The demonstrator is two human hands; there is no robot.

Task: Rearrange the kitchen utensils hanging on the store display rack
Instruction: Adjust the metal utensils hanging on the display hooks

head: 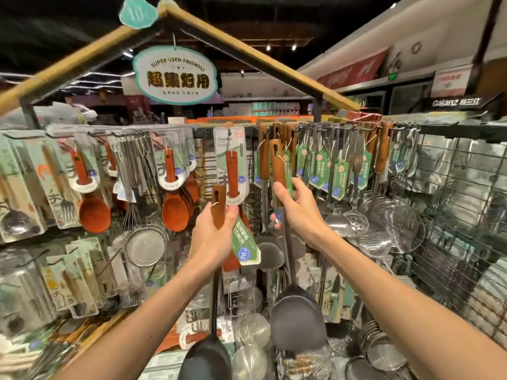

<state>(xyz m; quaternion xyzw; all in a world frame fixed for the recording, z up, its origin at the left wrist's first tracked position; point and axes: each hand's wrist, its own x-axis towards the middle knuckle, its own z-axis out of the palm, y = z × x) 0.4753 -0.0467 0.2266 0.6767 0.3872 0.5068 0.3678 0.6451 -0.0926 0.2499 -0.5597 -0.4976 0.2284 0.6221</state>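
My left hand (pixel 215 237) grips the brown wooden handle of a dark ladle (pixel 218 202); its black bowl hangs low and a green price tag (pixel 245 244) dangles beside the hand. My right hand (pixel 295 207) holds the wooden handle of a black spatula (pixel 277 163), whose dark blade (pixel 297 322) hangs below. The spatula's handle top sits just under the row of wooden-handled utensils (pixel 277 133) hanging on the rack's top hooks.
Packaged red wooden spoons (pixel 170 171) and whisks hang at the left. Steel skimmers and strainers (pixel 375 223) hang at the right on a wire grid (pixel 452 215). A green oval sign (pixel 175 75) hangs overhead. More utensils lie in the bins below.
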